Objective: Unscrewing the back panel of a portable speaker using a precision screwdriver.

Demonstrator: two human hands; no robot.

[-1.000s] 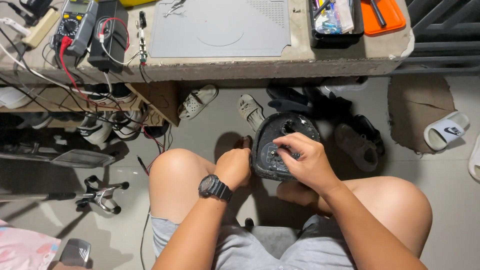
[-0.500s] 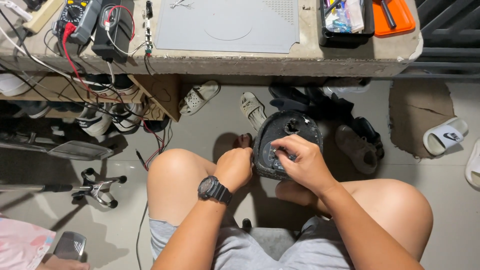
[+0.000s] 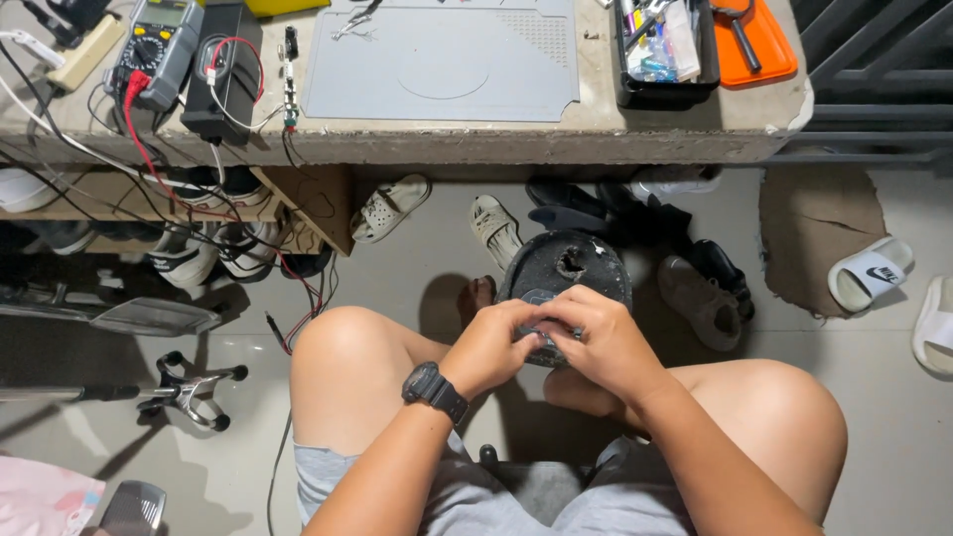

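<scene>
Where the head view looks down past the bench (image 3: 556,139), we see the left hand (image 3: 491,347) and right hand (image 3: 601,342) pressed together between the knees, fingers curled, both pinching the near edge of a dark round housing (image 3: 566,268). The housing projects beyond the fingertips, above the floor. A watch (image 3: 434,390) sits on the left wrist. A grey mat (image 3: 437,65) lies on the bench.

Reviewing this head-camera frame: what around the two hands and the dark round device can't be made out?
- Head view: the near part of the dark round device is covered by the left hand and right hand.
- What the fingertips pinch, if anything, is hidden where the hands meet.
- The hole in the device's top is too dark to see into.
- The multimeter on the workbench is cut off by the top edge.
</scene>
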